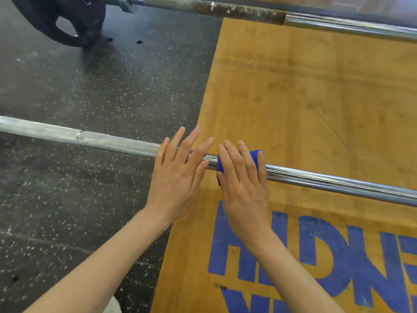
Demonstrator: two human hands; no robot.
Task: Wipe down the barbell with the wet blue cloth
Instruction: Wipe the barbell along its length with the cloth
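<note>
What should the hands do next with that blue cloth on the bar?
Probably slide the blue cloth rightward along the near barbell. The right hand presses it flat on the shiny stretch, which runs on to the right, while the left hand rests open on the bar just beside it, seemingly steadying it.

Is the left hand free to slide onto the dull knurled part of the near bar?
Probably yes. The left hand lies flat on the near barbell, fingers straight, and the knurled section beside it is bare.
</note>
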